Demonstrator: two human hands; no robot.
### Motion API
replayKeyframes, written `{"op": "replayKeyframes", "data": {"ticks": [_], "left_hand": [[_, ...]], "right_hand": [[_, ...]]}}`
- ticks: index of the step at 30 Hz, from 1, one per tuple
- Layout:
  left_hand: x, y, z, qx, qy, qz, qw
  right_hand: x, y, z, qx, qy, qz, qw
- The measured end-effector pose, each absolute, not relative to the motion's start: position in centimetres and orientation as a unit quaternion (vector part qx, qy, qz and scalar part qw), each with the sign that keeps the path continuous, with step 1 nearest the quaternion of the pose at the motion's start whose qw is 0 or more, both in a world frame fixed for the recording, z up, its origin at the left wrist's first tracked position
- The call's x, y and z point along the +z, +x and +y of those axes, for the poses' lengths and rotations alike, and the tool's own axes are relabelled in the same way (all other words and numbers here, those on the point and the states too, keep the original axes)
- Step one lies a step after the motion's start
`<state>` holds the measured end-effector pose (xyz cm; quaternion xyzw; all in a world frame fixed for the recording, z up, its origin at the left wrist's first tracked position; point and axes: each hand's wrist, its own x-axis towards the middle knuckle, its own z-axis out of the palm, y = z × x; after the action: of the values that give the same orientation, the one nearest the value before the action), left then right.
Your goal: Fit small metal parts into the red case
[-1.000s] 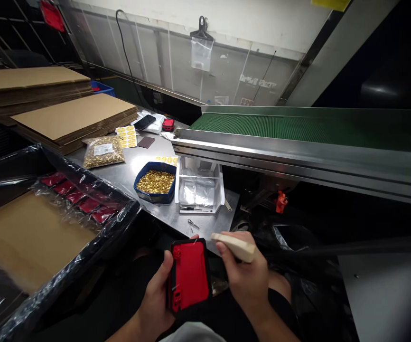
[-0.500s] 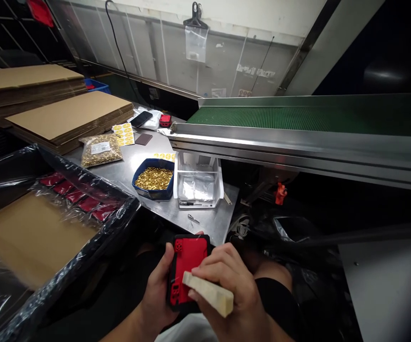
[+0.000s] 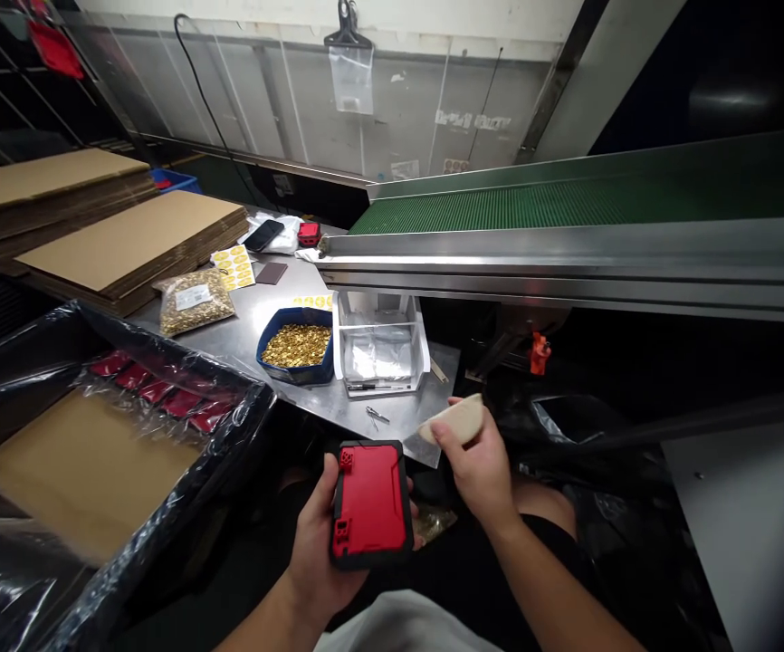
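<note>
The left hand (image 3: pixel 320 534) cradles the red-and-black case (image 3: pixel 370 503) palm-up below the counter's (image 3: pixel 256 312) near edge, grip wrapped around it. The right hand (image 3: pixel 480 466), raised beside it, pinches a beige block (image 3: pixel 454 422).

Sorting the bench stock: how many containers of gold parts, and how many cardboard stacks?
Blue tray of gold parts: 1
Clear bag of gold parts: 1
Flat cardboard stacks: 2
Total: 4

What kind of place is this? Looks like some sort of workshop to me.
Most likely a small factory packing or assembly station. A green conveyor belt runs past a steel worktable, flat cardboard sheets are stacked nearby, and a blue tray of small brass parts sits ready.
</note>
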<state>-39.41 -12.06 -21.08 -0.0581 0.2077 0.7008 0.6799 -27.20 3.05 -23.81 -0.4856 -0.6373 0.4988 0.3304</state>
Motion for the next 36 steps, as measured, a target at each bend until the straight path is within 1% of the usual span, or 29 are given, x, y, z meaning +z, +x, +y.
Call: {"op": "replayKeyframes", "data": {"ticks": [4, 6, 9, 16, 19, 22, 24, 27, 30, 31, 33, 36], "left_hand": [[-21.2, -39.4, -12.1, 0.711, -0.062, 0.217, 0.666], [-21.4, -39.5, -12.2, 0.716, -0.056, 0.22, 0.66], [-21.6, -39.6, -12.4, 0.722, -0.04, 0.219, 0.655], [-21.9, -39.8, -12.8, 0.719, -0.005, 0.205, 0.664], [-22.0, -39.8, -13.0, 0.717, 0.014, 0.211, 0.665], [-22.3, -39.9, -13.4, 0.708, 0.026, 0.215, 0.672], [-22.5, -40.1, -13.7, 0.699, 0.043, 0.263, 0.664], [-22.7, -40.7, -13.9, 0.678, 0.145, 0.403, 0.597], [-22.2, -41.4, -13.7, 0.63, 0.292, 0.52, 0.498], [-22.0, -41.5, -13.5, 0.614, 0.327, 0.541, 0.472], [-21.6, -41.7, -13.3, 0.596, 0.373, 0.562, 0.436], [-21.1, -41.6, -13.2, 0.583, 0.414, 0.565, 0.411]], "right_hand": [[-30.9, -26.5, 4.7, 0.421, -0.529, -0.707, 0.209], [-33.1, -26.4, 5.2, 0.395, -0.529, -0.731, 0.173], [-34.2, -26.9, 6.0, 0.359, -0.516, -0.761, 0.16], [-34.0, -28.5, 7.3, 0.268, -0.505, -0.807, 0.148], [-34.3, -28.9, 7.3, 0.251, -0.505, -0.811, 0.154], [-34.1, -29.2, 7.1, 0.254, -0.513, -0.801, 0.178], [-33.1, -29.2, 6.8, 0.27, -0.52, -0.785, 0.203], [-30.0, -29.0, 5.2, 0.336, -0.51, -0.758, 0.229], [-25.4, -28.4, 2.3, 0.479, -0.447, -0.721, 0.225], [-23.9, -28.1, 1.3, 0.548, -0.414, -0.691, 0.226], [-21.4, -27.5, -0.5, 0.629, -0.362, -0.648, 0.232], [-19.4, -27.1, -1.9, 0.662, -0.329, -0.633, 0.231]]}}
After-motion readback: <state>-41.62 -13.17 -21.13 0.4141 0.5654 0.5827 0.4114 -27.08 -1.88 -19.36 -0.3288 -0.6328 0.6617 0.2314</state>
